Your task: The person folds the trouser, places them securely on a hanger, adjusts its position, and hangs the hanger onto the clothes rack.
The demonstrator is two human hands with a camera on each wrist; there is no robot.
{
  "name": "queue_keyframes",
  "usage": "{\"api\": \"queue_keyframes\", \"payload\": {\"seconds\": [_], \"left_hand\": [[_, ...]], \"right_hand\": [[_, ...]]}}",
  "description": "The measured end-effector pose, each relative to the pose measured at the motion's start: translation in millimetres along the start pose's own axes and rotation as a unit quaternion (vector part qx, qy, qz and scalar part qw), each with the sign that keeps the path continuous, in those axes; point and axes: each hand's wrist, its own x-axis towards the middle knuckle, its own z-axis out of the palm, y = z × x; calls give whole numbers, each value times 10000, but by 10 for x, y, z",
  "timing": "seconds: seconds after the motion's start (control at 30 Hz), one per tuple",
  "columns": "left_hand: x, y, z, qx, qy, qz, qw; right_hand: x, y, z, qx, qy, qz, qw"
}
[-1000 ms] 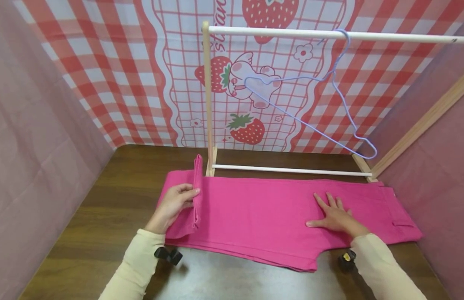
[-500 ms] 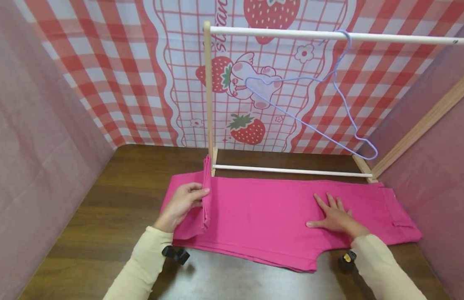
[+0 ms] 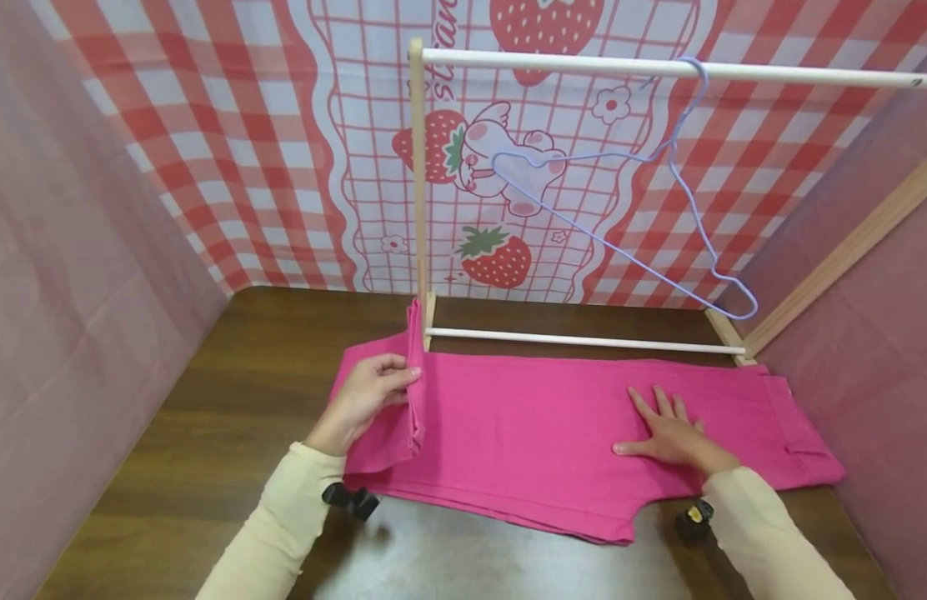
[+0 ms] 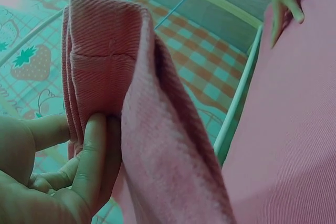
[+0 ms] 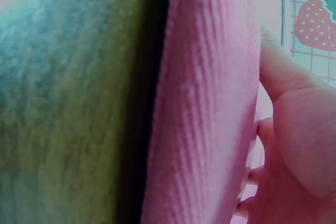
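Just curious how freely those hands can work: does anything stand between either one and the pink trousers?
Nothing visible does. The left hand pinches a raised, folded end of the trousers, and the right hand rests directly on them, fingers spread. The rack stands beyond them, not in between.

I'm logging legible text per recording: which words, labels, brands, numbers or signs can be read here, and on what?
"stra...", on the backdrop, sideways and crossed by the rail; the rest is unclear or cut off by the picture's top edge.
Left wrist view: lettering on the backdrop, at the picture's left edge, too blurred to read.
Pants: no readable label.
No readable brands or numbers.
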Motion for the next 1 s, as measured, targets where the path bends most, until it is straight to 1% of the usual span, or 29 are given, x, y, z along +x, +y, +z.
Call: {"api": "queue_keyframes", "payload": {"seconds": [0.1,0.33,0.47,0.57,0.7,0.8,1.0], "left_hand": [[7,8,34,-15,-69,42,10000],[1,67,101,116,-226,-4,9997],[1,142,157,200,-364,98,9991],[6,201,217,245,-528,199,9981],[-2,298,316,311,-696,199,9969],[-14,376,389,263,-775,197,9965],[-38,514,517,94,-946,383,9947]], "right_hand": [[1,-1,-8,-29,-62,24,10000],[-1,-31,-37,-35,-169,22,9998],[-3,-32,-42,-19,-193,26,9998],[-5,-29,-44,2,-205,44,9998],[-5,-34,-42,11,-188,26,9998],[-10,-39,-39,12,-172,1,9999],[-8,-34,-58,-15,-94,-51,9999]]}}
